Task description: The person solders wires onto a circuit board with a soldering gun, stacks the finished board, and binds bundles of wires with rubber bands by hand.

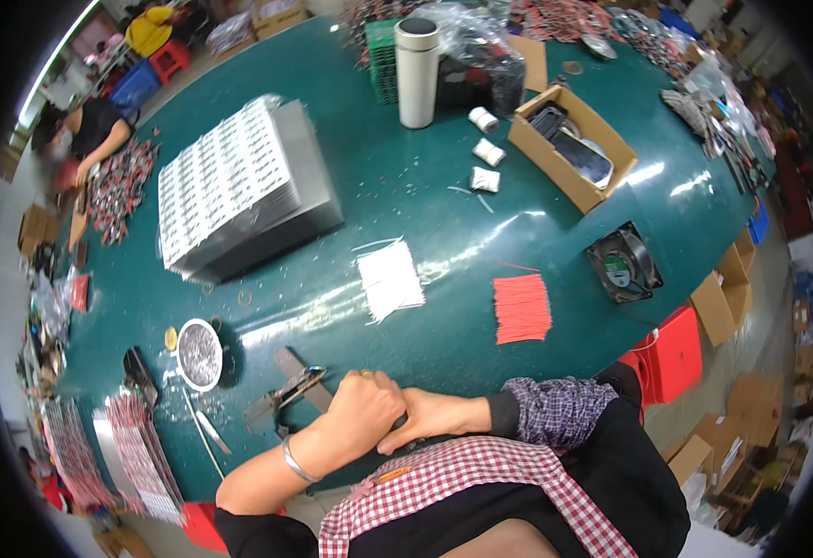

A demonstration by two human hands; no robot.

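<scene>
My left hand (364,412), with a silver bracelet at the wrist, is closed in a fist at the table's near edge. My right hand (432,416) presses against it from the right, fingers curled and mostly hidden. A small dark bit (400,421) shows between the hands; what they hold is hidden. Just left of my left hand lies a metal tool with crossed flat bars (302,379), its kind unclear. Beyond my hands sit a bundle of white thin strips (390,281) and a bundle of red ones (522,309).
On the green table (462,344) stand a white cup of small metal bits (200,355), a stack of white sheets (230,181), a thermos (417,79), a cardboard box (574,149) and a black fan (623,264). Tweezers (212,432) lie left. Another person (90,139) works far left.
</scene>
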